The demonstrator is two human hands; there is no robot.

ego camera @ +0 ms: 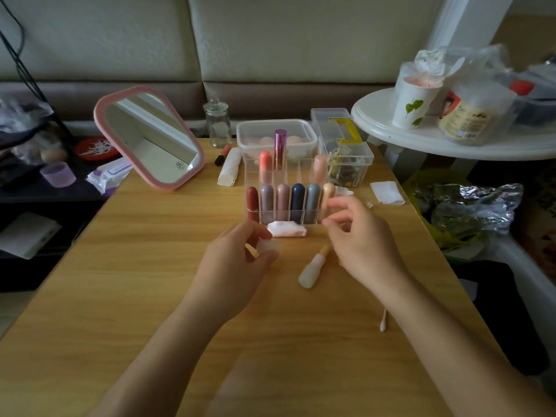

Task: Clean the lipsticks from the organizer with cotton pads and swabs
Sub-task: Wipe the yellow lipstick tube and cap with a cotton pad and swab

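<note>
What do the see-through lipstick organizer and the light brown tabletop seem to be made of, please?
The see-through lipstick organizer looks like clear rigid plastic, glossy: the lipsticks show through its thin straight walls. The light brown tabletop looks like wood or wood-look laminate with a satin finish: streaky grain runs along it, though real wood or printed film cannot be told.
</note>
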